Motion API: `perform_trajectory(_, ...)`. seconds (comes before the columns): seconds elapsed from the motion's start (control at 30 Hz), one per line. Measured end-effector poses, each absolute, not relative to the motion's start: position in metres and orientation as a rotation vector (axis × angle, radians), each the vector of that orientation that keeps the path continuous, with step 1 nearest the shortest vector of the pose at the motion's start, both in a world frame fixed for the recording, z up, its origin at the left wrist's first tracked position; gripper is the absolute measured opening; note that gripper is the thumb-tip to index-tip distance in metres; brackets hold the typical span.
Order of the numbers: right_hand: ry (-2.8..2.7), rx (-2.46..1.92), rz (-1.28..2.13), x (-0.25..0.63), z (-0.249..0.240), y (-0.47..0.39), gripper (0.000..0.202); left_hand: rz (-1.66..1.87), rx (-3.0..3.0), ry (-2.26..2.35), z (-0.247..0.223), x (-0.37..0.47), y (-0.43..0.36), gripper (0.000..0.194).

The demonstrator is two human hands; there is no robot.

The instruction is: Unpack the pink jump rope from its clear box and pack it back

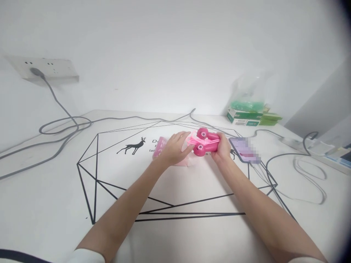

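My right hand [223,147] is closed around the two dark-pink handles of a jump rope [208,146], held above the middle of the table. Round ends with small eye-like faces point left. The rope's light-pink cord is bundled along the handles and loops out toward my left hand [175,148]. That hand has its thumb and fingers apart, with the fingertips at the cord loops; no firm grip on the cord shows. Beneath and behind it lies a pink package [158,148] with a pale, clear part, mostly covered by the hand.
A phone [245,149] lies on the table right of my right hand. Grey cables [131,117] run along the back and both sides. Green-and-white boxes [244,116] with a clear plastic bag [248,93] stand at the back right. A wall socket strip [52,69] is at the left.
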State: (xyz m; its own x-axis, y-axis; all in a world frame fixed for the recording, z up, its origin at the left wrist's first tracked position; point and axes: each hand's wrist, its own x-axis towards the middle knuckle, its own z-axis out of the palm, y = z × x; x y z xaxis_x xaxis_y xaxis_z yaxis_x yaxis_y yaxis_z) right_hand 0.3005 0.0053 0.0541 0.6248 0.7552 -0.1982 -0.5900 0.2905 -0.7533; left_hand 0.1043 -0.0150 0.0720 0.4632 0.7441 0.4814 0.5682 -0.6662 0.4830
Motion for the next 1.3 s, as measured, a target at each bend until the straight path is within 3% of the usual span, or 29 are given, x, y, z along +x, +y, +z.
perform_trajectory(0.17,-0.205,-0.967,0.823,0.309,0.044,0.009,0.014,0.691,2.692,1.174,0.059,0.108,-0.020,0.053)
perform_trajectory(0.4,-0.226,-0.964,0.775,0.317,0.034,0.013,0.015,0.550,2.650,1.142,0.057,0.111,-0.024,0.064)
perform_trajectory(0.63,-0.229,-0.985,0.753,0.321,0.030,0.015,0.015,0.472,2.736,0.992,0.066,0.109,-0.031,0.025)
perform_trajectory(1.03,-0.230,-0.996,0.753,0.319,0.031,0.014,0.014,0.224,2.969,1.174,0.071,0.116,-0.045,0.024)
perform_trajectory(1.3,-0.229,-1.019,0.769,0.319,0.024,0.016,0.015,-0.036,3.028,1.195,0.079,0.119,-0.053,0.033)
